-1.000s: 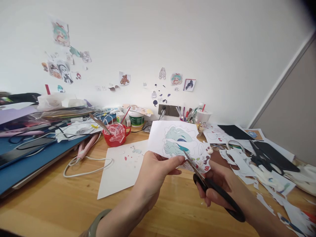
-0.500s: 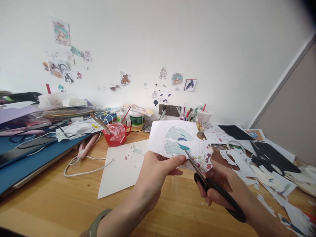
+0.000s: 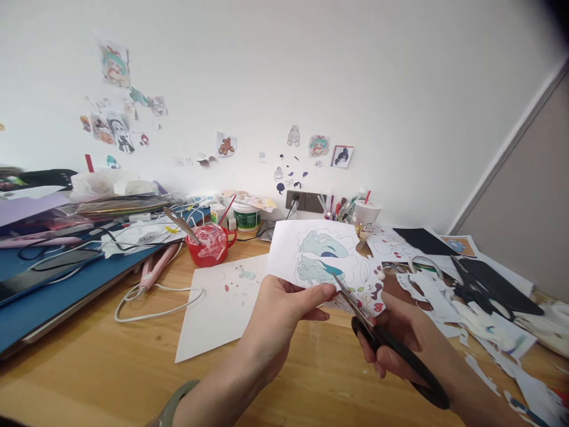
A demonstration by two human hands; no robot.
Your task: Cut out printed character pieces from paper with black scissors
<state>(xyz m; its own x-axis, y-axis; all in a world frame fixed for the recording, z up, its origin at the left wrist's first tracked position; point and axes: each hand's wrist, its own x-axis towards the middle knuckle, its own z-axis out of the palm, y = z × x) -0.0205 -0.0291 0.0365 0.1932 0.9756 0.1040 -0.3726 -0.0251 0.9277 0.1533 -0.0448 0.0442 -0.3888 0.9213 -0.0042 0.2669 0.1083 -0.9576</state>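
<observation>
My left hand (image 3: 278,314) pinches the lower edge of a white printed sheet (image 3: 288,249) with teal cartoon drawings, held up above the wooden desk (image 3: 111,373). My right hand (image 3: 406,341) grips black-handled scissors (image 3: 391,350). Their blades point up and left into the sheet's lower right part, beside my left thumb. The cut right edge of the sheet is ragged, with small red and dark figures on it.
A second white sheet (image 3: 217,308) lies flat under my left hand. Behind it stand a red cup (image 3: 207,244) with plastic wrap, a white cable (image 3: 155,299) and a blue board (image 3: 48,290). Paper scraps (image 3: 471,314) and black paper (image 3: 498,279) cover the right side.
The scissor blades have worked slightly further into the sheet. Both hands and the sheet have shifted a little to the right and down.
</observation>
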